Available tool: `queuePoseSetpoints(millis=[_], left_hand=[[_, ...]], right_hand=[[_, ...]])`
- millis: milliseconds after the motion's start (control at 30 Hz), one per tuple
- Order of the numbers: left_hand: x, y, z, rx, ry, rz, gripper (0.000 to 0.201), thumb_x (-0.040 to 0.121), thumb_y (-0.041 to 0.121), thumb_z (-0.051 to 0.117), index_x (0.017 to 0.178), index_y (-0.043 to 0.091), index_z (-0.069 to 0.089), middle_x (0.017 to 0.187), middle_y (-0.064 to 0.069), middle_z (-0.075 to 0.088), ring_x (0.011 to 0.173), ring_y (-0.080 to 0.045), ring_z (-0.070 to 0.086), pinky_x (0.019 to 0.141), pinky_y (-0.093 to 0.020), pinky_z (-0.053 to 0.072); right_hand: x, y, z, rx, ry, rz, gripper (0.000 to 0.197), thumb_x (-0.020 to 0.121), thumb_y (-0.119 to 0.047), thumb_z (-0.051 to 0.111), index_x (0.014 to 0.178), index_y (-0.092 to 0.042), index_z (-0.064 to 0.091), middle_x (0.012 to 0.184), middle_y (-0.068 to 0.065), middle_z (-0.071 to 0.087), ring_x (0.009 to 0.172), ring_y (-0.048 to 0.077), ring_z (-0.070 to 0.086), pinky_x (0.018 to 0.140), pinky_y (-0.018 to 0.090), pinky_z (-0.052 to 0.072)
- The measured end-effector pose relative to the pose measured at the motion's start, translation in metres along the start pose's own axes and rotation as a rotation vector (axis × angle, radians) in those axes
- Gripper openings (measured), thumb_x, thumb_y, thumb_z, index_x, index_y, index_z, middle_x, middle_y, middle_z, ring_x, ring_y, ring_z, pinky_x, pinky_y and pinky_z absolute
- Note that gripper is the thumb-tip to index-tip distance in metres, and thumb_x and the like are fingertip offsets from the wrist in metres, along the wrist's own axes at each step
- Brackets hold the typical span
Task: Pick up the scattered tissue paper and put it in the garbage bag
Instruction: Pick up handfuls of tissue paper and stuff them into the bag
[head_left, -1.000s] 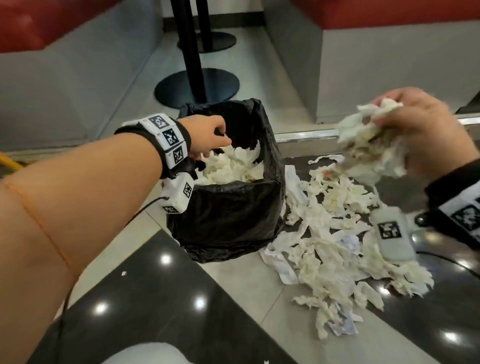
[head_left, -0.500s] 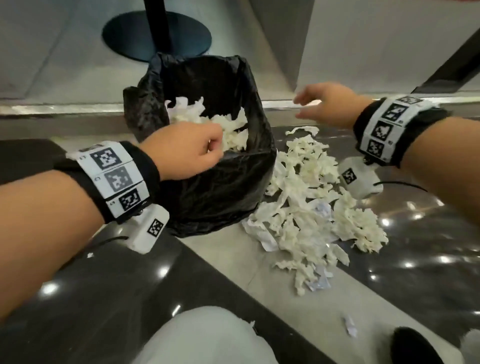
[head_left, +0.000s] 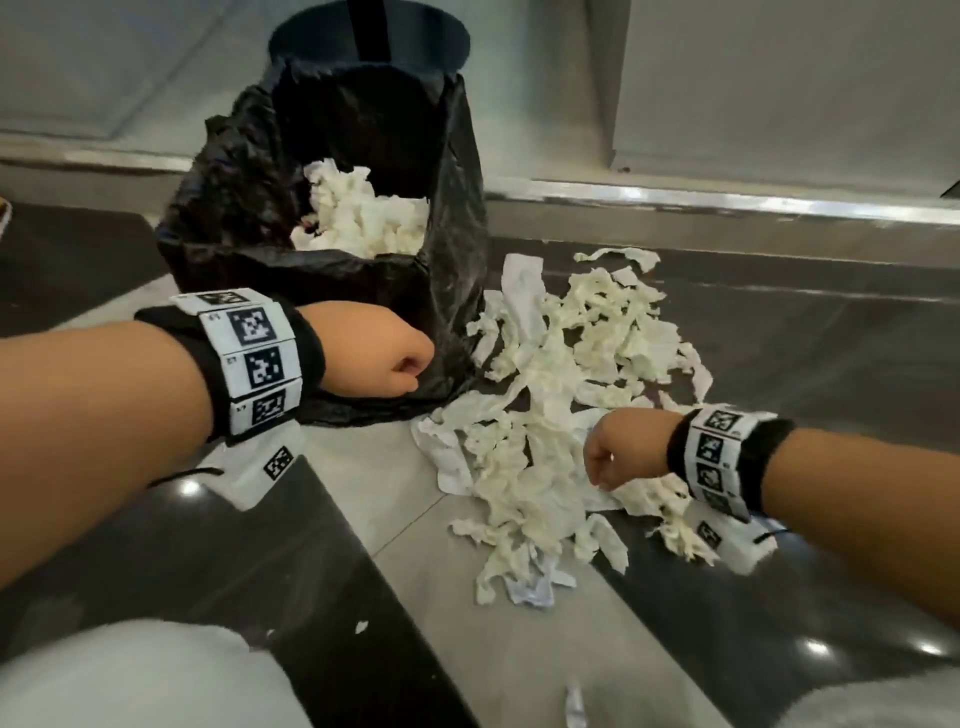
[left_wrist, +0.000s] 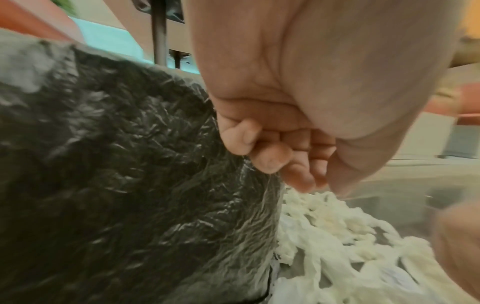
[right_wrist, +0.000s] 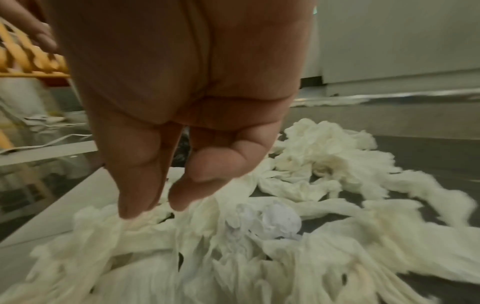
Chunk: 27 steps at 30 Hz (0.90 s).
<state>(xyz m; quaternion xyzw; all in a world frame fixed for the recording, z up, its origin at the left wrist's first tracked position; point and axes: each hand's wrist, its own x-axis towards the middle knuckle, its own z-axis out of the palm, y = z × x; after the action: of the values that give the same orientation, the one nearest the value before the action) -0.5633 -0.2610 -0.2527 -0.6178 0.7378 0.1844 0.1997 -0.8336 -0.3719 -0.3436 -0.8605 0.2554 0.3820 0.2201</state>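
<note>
The black garbage bag (head_left: 332, 291) stands open on the floor with white tissue (head_left: 363, 213) heaped inside. More torn tissue paper (head_left: 545, 395) lies scattered to its right. My left hand (head_left: 395, 364) is low in front of the bag's near wall. In the left wrist view its fingers (left_wrist: 270, 158) are curled into a fist beside the bag (left_wrist: 130, 185), and I see nothing in them. My right hand (head_left: 613, 457) hangs over the near right part of the pile. In the right wrist view its thumb and fingertips (right_wrist: 192, 185) point down and touch the tissue (right_wrist: 285, 236).
A black round table base (head_left: 371, 36) stands just behind the bag. A metal floor strip (head_left: 727, 200) and grey bench walls run along the back. Small scraps (head_left: 574, 706) lie near my knees (head_left: 156, 675). Something yellow (right_wrist: 26, 61) shows at far left of the right wrist view.
My right hand no longer holds its wad of tissue and has come down onto the near side of the pile. My left hand left the bag's rim and dropped in front of it.
</note>
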Motion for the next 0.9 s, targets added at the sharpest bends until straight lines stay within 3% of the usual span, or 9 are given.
queuePoseSetpoints(millis=[233, 333, 433, 500, 567, 700, 800, 867, 900], left_hand=[[-0.009, 0.041, -0.011, -0.168, -0.035, -0.216, 0.016, 0.091, 0.03, 0.051, 0.079, 0.019, 0.052, 0.066, 0.004, 0.051, 0.064, -0.017, 0.049, 0.066, -0.038, 0.046], [-0.006, 0.062, -0.004, -0.07, -0.202, -0.136, 0.016, 0.091, 0.031, 0.045, 0.081, 0.02, 0.05, 0.073, 0.004, 0.053, 0.069, -0.02, 0.052, 0.065, -0.037, 0.044], [0.01, 0.075, 0.023, 0.058, -0.264, -0.041, 0.013, 0.091, 0.031, 0.043, 0.082, 0.022, 0.046, 0.08, 0.005, 0.053, 0.071, -0.019, 0.05, 0.058, -0.031, 0.038], [0.024, 0.079, 0.049, 0.053, -0.22, -0.001, 0.008, 0.092, 0.03, 0.045, 0.094, 0.024, 0.049, 0.097, 0.005, 0.055, 0.081, -0.02, 0.053, 0.06, -0.032, 0.04], [0.034, 0.084, 0.072, 0.052, -0.146, 0.054, 0.028, 0.091, 0.027, 0.049, 0.119, 0.027, 0.047, 0.126, 0.003, 0.046, 0.102, -0.023, 0.053, 0.075, -0.037, 0.048], [0.057, 0.117, 0.11, 0.093, -0.076, 0.223, 0.062, 0.087, 0.023, 0.056, 0.14, 0.037, 0.028, 0.157, -0.005, 0.007, 0.115, -0.03, 0.042, 0.089, -0.042, 0.046], [0.068, 0.141, 0.136, 0.061, -0.168, 0.316, 0.081, 0.086, 0.015, 0.059, 0.144, 0.045, 0.011, 0.159, -0.006, -0.013, 0.116, -0.036, 0.042, 0.091, -0.047, 0.046], [0.068, 0.152, 0.15, 0.084, -0.248, 0.333, 0.08, 0.09, 0.007, 0.053, 0.145, 0.045, 0.01, 0.158, -0.011, -0.008, 0.114, -0.04, 0.047, 0.091, -0.048, 0.048], [0.068, 0.154, 0.152, 0.135, -0.252, 0.344, 0.069, 0.093, 0.011, 0.049, 0.146, 0.039, 0.015, 0.156, -0.017, 0.008, 0.112, -0.041, 0.049, 0.091, -0.047, 0.048]], right_hand=[[0.005, 0.026, 0.028, -0.108, 0.081, -0.194, 0.023, 0.087, -0.024, 0.059, 0.107, -0.023, 0.069, 0.116, -0.001, 0.064, 0.106, 0.018, 0.058, 0.088, 0.027, 0.043], [0.001, 0.026, 0.058, -0.094, 0.074, -0.24, 0.03, 0.088, -0.027, 0.056, 0.118, -0.029, 0.063, 0.124, 0.0, 0.057, 0.11, 0.021, 0.056, 0.092, 0.032, 0.046], [0.006, 0.02, 0.088, -0.243, 0.028, -0.323, 0.04, 0.089, -0.018, 0.051, 0.127, -0.029, 0.052, 0.123, 0.006, 0.05, 0.099, 0.031, 0.058, 0.077, 0.036, 0.049], [0.006, 0.018, 0.102, -0.352, 0.004, -0.372, 0.039, 0.089, -0.012, 0.049, 0.126, -0.027, 0.049, 0.119, 0.01, 0.046, 0.092, 0.035, 0.059, 0.069, 0.038, 0.048], [0.004, 0.021, 0.107, -0.469, -0.002, -0.395, 0.036, 0.091, -0.009, 0.047, 0.126, -0.018, 0.051, 0.121, 0.015, 0.045, 0.097, 0.038, 0.057, 0.072, 0.041, 0.045], [-0.01, 0.032, 0.107, -0.195, 0.03, -0.237, 0.026, 0.095, -0.015, 0.043, 0.113, -0.009, 0.061, 0.119, 0.014, 0.056, 0.105, 0.032, 0.056, 0.088, 0.038, 0.044], [-0.024, 0.041, 0.097, 0.115, 0.178, -0.109, 0.015, 0.088, -0.037, 0.058, 0.092, -0.023, 0.06, 0.099, -0.001, 0.057, 0.093, 0.018, 0.055, 0.077, 0.028, 0.042], [-0.032, 0.044, 0.093, 0.246, 0.23, -0.074, 0.028, 0.08, -0.046, 0.066, 0.072, -0.029, 0.046, 0.081, -0.008, 0.052, 0.078, 0.013, 0.05, 0.063, 0.025, 0.038], [-0.035, 0.043, 0.091, 0.276, 0.243, -0.068, 0.035, 0.078, -0.046, 0.068, 0.067, -0.028, 0.04, 0.074, -0.008, 0.05, 0.072, 0.012, 0.047, 0.06, 0.025, 0.036]])
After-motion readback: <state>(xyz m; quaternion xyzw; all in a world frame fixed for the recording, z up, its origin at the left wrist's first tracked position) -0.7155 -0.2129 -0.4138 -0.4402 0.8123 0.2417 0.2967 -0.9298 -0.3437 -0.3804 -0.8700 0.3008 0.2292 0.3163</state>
